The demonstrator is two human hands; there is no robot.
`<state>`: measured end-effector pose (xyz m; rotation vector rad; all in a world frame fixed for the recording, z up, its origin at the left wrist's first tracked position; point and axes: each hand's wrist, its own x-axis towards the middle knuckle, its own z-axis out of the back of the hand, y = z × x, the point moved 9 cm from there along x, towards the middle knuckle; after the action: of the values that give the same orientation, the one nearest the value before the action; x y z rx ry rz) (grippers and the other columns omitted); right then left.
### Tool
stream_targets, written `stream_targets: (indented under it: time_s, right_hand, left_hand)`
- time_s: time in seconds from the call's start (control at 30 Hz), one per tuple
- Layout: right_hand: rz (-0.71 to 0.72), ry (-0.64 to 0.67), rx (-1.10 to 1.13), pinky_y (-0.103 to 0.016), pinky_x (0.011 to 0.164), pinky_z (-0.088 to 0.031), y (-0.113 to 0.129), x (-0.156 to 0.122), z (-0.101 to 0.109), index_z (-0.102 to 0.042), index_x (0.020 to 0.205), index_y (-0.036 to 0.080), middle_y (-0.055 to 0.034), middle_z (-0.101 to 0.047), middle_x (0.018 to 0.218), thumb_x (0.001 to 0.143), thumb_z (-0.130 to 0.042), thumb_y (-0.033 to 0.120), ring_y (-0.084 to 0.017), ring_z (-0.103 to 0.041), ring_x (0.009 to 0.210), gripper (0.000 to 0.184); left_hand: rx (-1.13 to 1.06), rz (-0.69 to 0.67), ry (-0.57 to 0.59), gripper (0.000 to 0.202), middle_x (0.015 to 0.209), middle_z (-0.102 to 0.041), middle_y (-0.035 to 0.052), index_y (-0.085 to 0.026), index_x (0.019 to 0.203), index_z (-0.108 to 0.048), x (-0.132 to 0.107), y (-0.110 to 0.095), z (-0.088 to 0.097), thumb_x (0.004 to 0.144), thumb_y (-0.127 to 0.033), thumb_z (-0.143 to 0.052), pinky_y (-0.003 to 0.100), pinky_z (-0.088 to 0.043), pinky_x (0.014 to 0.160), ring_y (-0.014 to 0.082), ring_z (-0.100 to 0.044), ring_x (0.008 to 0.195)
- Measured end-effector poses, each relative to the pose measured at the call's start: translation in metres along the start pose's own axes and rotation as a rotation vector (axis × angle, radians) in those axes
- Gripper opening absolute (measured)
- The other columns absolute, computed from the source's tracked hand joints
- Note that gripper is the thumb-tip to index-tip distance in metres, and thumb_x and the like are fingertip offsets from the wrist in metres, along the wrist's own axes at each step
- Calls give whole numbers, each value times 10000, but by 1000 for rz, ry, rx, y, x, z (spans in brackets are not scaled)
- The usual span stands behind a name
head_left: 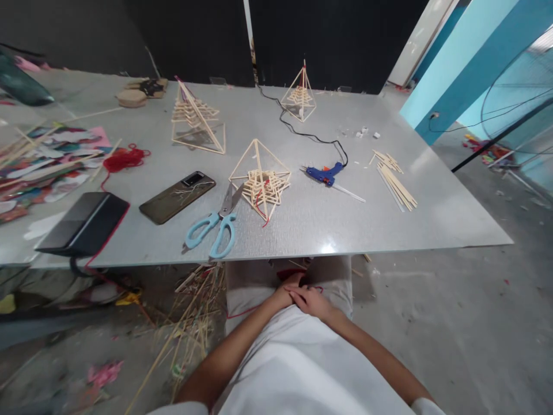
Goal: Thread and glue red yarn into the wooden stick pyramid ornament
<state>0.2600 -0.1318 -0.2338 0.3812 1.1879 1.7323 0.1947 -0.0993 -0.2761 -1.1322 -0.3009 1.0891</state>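
Observation:
Below the table's front edge, my left hand (288,290) and my right hand (314,301) rest together in my lap. The right fingers lie extended across the left hand, whose own fingers are mostly hidden. A thin red yarn (244,313) runs across my lap to the hands; whether either holds it is unclear. On the table nearest me stands a pyramid frame of wooden sticks (263,184) with a red thread on it. Light-blue scissors (220,222) lie open at its left, blades touching or close to it. A blue glue gun (324,174) lies right of it.
Two more stick pyramids (199,121) (300,98) stand farther back. A phone (177,197), a black box-like object (84,225) and red yarn (126,158) lie left, beside colourful scraps (52,161). Loose sticks (396,187) lie right. The glue gun's cord (298,127) crosses the table.

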Motion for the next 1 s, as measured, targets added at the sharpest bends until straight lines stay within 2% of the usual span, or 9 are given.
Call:
stream_targets:
  time_s: [0.13,0.23,0.3,0.37,0.5,0.63,0.8,0.9,1.0]
  right_hand:
    - [-62,-166,252,-410,1002,-569,-16,-9,16,-817,1085,238,-102,-837,1083,1016,-539,591,-283,-760,1037,455]
    - [-151,-312,479,-329,675,-566,-33,-12,31,-768,1081,226,-27,-697,702,997,-503,692,-206,-650,655,542]
    - [-231,-389,639,-263,450,-390,-46,-13,39,-724,1112,231,85,-407,496,994,-455,736,-144,-361,418,584]
    - [-298,-446,794,-237,381,-219,-58,-15,45,-684,1131,236,144,-189,484,981,-451,759,-116,-131,392,592]
    - [-372,-517,1045,-224,372,-119,-75,-22,60,-646,1067,233,165,-118,510,911,-609,714,-97,-35,437,507]
    - [-382,-585,1214,-220,379,-124,-82,-35,78,-613,965,238,152,-147,525,899,-659,559,-97,-45,457,331]
    - [-342,-661,1304,-214,451,-279,-79,-47,103,-515,777,234,89,-271,600,905,-655,420,-101,-252,499,266]
    - [-346,-674,1281,-233,475,-356,-79,-43,112,-423,684,236,67,-310,602,974,-634,424,-110,-341,516,405]
    - [-372,-686,1188,-256,592,-520,-81,-31,116,-626,867,186,15,-576,752,1065,-621,448,-121,-556,631,328]
  left_hand:
    - [-7,-35,11,354,1393,-687,125,-181,1337,-688,-31,13,3,1058,-399,-694,537,-583,1078,286,-686,1243]
    - [-22,-26,-21,350,1369,-721,125,-170,1318,-707,-44,19,7,1085,-425,-644,560,-529,1148,287,-687,1280]
    - [-32,-9,-35,340,1350,-744,126,-166,1304,-716,-44,21,8,1102,-416,-606,545,-515,1163,276,-699,1274]
    - [-37,12,-45,310,1350,-758,131,-164,1302,-722,-41,23,8,1108,-349,-566,501,-509,1170,264,-706,1275]
    - [-35,45,-34,363,1360,-776,118,-182,1320,-731,-38,24,8,1033,-200,-510,371,-508,1162,235,-714,1278]
    - [10,65,-10,457,1381,-768,113,-171,1356,-711,-44,21,21,964,-143,-479,349,-507,1170,228,-711,1291]
    - [138,57,36,482,1445,-727,155,-169,1411,-693,-63,0,52,1001,-187,-441,471,-480,1207,304,-682,1341]
    - [200,-14,113,447,1388,-767,105,-236,1382,-718,-84,-31,68,1001,-197,-487,453,-532,1150,295,-717,1279]
    - [379,-344,134,456,1328,-791,94,-251,1390,-697,-112,-91,96,1003,-137,-487,448,-561,1115,268,-753,1191]
